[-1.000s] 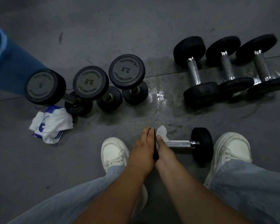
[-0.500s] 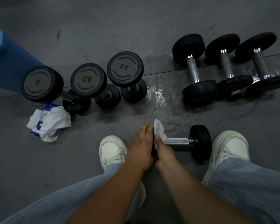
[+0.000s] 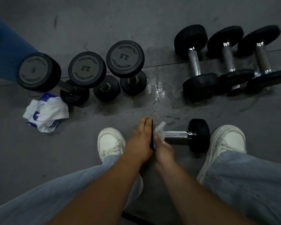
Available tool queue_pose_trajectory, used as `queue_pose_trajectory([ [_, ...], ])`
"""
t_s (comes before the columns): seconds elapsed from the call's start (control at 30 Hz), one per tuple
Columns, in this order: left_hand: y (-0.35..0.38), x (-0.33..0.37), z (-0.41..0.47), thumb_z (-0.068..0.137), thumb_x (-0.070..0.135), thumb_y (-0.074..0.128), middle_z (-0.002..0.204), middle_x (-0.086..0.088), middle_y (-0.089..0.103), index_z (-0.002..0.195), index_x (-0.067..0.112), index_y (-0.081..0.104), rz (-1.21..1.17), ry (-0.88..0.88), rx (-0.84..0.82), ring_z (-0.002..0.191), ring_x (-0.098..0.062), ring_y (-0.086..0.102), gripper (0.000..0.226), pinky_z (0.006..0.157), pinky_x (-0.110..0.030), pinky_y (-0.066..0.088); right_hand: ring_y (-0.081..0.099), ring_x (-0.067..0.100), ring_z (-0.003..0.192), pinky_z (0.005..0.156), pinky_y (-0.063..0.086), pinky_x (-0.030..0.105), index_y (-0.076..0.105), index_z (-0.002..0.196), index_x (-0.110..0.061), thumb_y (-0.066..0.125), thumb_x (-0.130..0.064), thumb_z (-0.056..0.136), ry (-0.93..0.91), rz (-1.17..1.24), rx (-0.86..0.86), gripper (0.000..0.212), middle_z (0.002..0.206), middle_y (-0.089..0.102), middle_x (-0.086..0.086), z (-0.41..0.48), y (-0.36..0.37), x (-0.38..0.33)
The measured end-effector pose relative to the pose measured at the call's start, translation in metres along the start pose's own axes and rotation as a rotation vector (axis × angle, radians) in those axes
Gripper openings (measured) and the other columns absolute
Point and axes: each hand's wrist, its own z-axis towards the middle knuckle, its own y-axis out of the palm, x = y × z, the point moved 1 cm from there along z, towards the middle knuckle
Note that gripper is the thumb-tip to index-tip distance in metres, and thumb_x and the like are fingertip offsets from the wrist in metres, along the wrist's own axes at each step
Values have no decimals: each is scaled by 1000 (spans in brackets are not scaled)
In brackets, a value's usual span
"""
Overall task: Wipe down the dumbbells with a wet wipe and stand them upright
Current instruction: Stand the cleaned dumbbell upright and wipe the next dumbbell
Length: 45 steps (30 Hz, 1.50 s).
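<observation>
A dumbbell (image 3: 199, 135) is laid on its side on the floor (image 3: 104, 21) between two white shoes (image 3: 228, 138). Its left end plate is pressed by the left hand (image 3: 139, 140), whose fingers are held straight and together. A wet wipe (image 3: 160, 127) is gripped by the right hand (image 3: 165, 149) against the handle beside that plate; these fingers are blurred. The upright dumbbells (image 3: 87, 69) at the left are marked "5", "2.5" and "2.5", two with "TECHNOGYM" legible. Three lying dumbbells (image 3: 194, 62) are seen upper right. The print on the wipe packet (image 3: 45, 111) cannot be read.
</observation>
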Motion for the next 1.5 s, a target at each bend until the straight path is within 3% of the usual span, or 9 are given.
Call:
queue_pose_trajectory([
  [0.2, -4, 2, 0, 83, 25, 70, 162, -4, 8, 155, 13, 16, -5, 6, 9, 136, -31, 38, 91, 106, -37, 37, 71, 23, 81, 72, 58, 34, 68, 101, -6, 69, -32, 88, 50, -4, 19, 29, 93, 73, 14, -7, 7, -10],
  [0.37, -2, -1, -1, 78, 28, 75, 162, -3, 5, 156, 15, 13, 17, 12, -2, 139, -30, 34, 100, 110, -35, 34, 60, 13, 61, 47, 50, 18, 60, 118, -3, 51, -5, 97, 94, -48, 39, 23, 85, 69, 13, -11, -3, -9],
  [0.47, 0, -2, 1, 75, 27, 77, 162, -2, 3, 155, 16, 12, 27, 1, -14, 138, -31, 35, 104, 110, -37, 36, 46, 6, 35, 30, 31, 13, 56, 79, -13, 44, -6, 97, 177, -162, -15, 23, 47, 53, -1, 2, 7, -30],
  [0.63, -2, -1, 4, 84, 26, 69, 161, -3, 6, 154, 15, 15, 1, 6, 2, 137, -32, 37, 89, 109, -41, 39, 47, 15, 64, 55, 44, 18, 52, 84, -1, 42, 1, 91, 401, 64, -121, 12, 77, 49, 13, -2, 1, -59],
  [0.8, 2, -2, 1, 83, 25, 70, 162, -2, 3, 155, 15, 12, 16, 0, 6, 139, -31, 33, 94, 111, -38, 34, 57, 10, 41, 36, 41, 16, 61, 84, -11, 59, -24, 95, 300, 35, -103, 17, 55, 63, 2, 2, 16, -41],
  [0.93, 6, -2, -1, 80, 24, 74, 163, -1, 1, 156, 17, 9, 35, -15, 18, 138, -31, 34, 100, 110, -38, 36, 71, 25, 76, 56, 57, 32, 66, 99, -4, 66, -32, 91, 228, 67, -3, 29, 90, 72, 14, 1, 24, -33],
  [1.13, 5, -2, 1, 79, 24, 74, 163, -3, 5, 156, 16, 12, 20, -4, 16, 140, -31, 33, 99, 113, -39, 35, 68, 16, 55, 47, 51, 25, 68, 93, -4, 69, -26, 88, 105, 5, -31, 22, 75, 73, 9, 5, 9, -21],
  [1.27, 1, -1, 4, 80, 27, 74, 163, -2, 3, 156, 17, 11, 17, -23, -24, 138, -33, 37, 100, 110, -39, 37, 68, 21, 66, 56, 56, 31, 66, 92, -5, 66, -25, 91, 161, 90, -40, 20, 88, 72, 13, 9, 18, -29],
  [1.5, -7, -2, 12, 67, 17, 82, 161, -1, 4, 154, 17, 13, 22, -29, -96, 133, -34, 42, 110, 108, -44, 41, 48, 9, 37, 28, 34, 16, 50, 73, -9, 45, 0, 97, 245, -74, 21, 26, 41, 51, 3, 5, -34, -2],
])
